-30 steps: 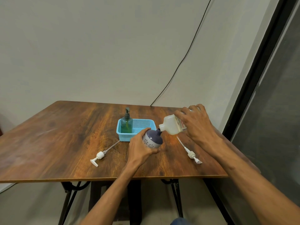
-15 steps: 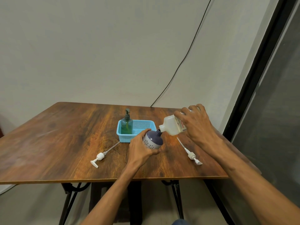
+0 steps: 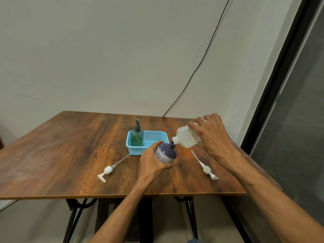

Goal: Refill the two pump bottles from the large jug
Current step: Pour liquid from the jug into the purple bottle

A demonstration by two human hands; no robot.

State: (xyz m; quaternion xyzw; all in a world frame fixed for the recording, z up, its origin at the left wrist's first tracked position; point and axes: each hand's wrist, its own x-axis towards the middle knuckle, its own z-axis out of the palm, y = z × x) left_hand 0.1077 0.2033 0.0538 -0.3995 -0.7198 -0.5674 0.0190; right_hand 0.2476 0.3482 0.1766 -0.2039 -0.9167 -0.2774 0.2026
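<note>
Currently the left hand (image 3: 154, 165) grips the round bottle (image 3: 165, 154), with fingers over its top and thumb curled under its near side. The bottle has a purple upper part and a white, flower-patterned lower part. It sits just in front of the blue basket (image 3: 135, 151), tilted so that its open neck points up and to the right. Whether its base touches the table (image 3: 61, 155) cannot be told.

The right hand (image 3: 213, 137) holds the jug (image 3: 185, 138), fingers wrapped over its body. The jug is pale and translucent and is tipped so that its mouth points down and left. The mouth lies right at the round bottle's neck. No stream can be made out at this size.

The green pump bottle (image 3: 137, 137) stands upright in the basket's left half, pump fitted.

Two white pump heads with dip tubes lie flat on the table. The left pump head (image 3: 107, 172) is to the left of the left hand, and the right pump head (image 3: 207, 170) lies below the right wrist.

A black cable (image 3: 201, 64) runs down the wall behind.
</note>
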